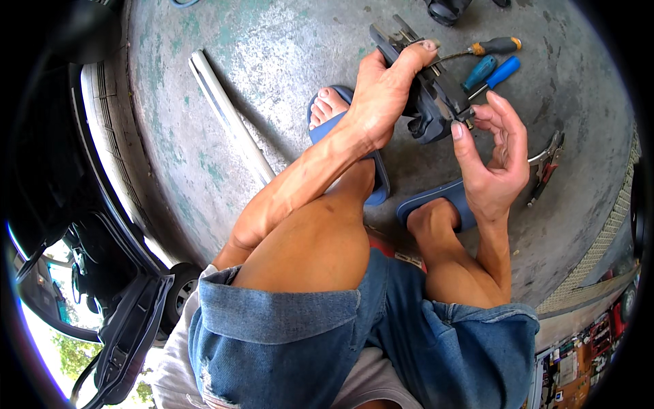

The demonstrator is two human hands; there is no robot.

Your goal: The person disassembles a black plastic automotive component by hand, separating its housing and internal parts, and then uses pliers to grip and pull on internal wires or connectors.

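My left hand is closed round a black plastic mechanical part with metal rods, its thumb pressed on top. The part is held up above the floor beyond my feet. At its near right end, my right hand has its thumb and fingertips round a small dark pin with a brass-coloured tip. The exact contact there is partly hidden. Just beyond the part lie an orange-and-black-handled screwdriver, a teal-handled tool and a blue-handled screwdriver.
Locking pliers lie on the concrete floor, right of my right hand. A long pale metal bar lies on the left. A car with an open door stands at the far left. Shelves of goods are at the lower right.
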